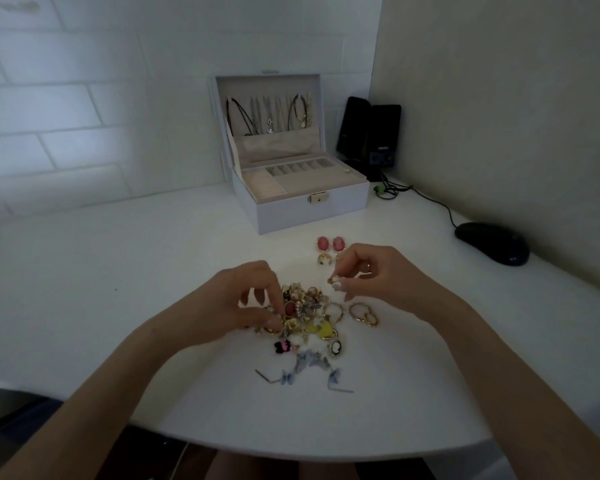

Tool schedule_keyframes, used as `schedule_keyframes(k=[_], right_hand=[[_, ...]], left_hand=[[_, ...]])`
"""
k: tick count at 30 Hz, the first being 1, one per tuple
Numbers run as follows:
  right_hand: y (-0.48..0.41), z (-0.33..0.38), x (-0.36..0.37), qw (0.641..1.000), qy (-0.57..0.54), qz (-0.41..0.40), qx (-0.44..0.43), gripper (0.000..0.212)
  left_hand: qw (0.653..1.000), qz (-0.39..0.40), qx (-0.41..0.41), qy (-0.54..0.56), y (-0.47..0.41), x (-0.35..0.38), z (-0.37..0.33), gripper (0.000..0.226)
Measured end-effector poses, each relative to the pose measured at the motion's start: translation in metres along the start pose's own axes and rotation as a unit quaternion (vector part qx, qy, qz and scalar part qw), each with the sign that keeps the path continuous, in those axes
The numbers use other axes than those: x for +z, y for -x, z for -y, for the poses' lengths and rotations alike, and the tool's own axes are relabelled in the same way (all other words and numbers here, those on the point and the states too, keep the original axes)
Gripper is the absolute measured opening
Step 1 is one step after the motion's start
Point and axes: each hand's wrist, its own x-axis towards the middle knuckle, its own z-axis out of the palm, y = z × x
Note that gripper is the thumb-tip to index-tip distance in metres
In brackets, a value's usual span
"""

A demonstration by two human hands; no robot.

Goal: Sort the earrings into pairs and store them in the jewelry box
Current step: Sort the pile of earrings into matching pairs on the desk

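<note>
A heap of mixed earrings (307,313) lies on the white table (118,271) in front of me. My left hand (243,299) has its fingers curled into the heap's left side and pinches a piece there. My right hand (371,275) pinches a small gold earring (331,280) just above the heap's right side. A pair of pink oval earrings (330,244) lies apart, nearer the box, with a small gold earring (324,259) below them. The pale jewelry box (312,209) stands open at the back, necklaces hanging in its lid.
Gold hoops (362,313) lie right of the heap, blue butterfly earrings (305,368) in front of it. A black mouse (492,242) with its cable sits at the right. Black speakers (369,133) stand in the corner beside the box. Walls close the back and right.
</note>
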Motion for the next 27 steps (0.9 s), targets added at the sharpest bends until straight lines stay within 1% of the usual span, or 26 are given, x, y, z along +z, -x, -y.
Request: schedule_keyframes(k=[2, 6, 13, 15, 17, 20, 24, 27], right_hand=[[0.0, -0.001, 0.0, 1.0, -0.012, -0.008, 0.003, 0.009], [-0.002, -0.002, -0.003, 0.998, -0.032, -0.038, 0.029, 0.011], [-0.006, -0.017, -0.024, 0.98, -0.102, -0.098, 0.141, 0.022], [-0.007, -0.019, -0.029, 0.977, -0.107, -0.112, 0.149, 0.018], [-0.01, -0.02, -0.033, 0.975, -0.098, -0.129, 0.152, 0.014], [-0.018, -0.021, -0.039, 0.973, -0.055, -0.149, 0.168, 0.013], [-0.033, -0.024, -0.046, 0.971, 0.008, -0.136, 0.196, 0.01], [-0.043, -0.03, -0.049, 0.968, 0.02, -0.151, 0.199, 0.01]], left_hand=[[0.999, -0.021, 0.012, 0.02, -0.012, 0.002, -0.005, 0.015], [0.998, -0.042, -0.003, 0.041, -0.044, 0.012, -0.016, 0.006], [0.999, -0.049, -0.006, 0.007, -0.101, 0.035, -0.02, 0.008], [0.999, -0.039, -0.009, -0.019, -0.115, 0.039, -0.016, 0.009], [0.998, -0.031, -0.016, -0.05, -0.129, 0.041, -0.013, 0.01], [0.995, -0.033, -0.025, -0.089, -0.148, 0.042, -0.013, 0.011], [0.99, -0.03, -0.036, -0.134, -0.167, 0.046, -0.009, 0.011], [0.986, -0.036, -0.045, -0.154, -0.177, 0.05, -0.007, 0.013]])
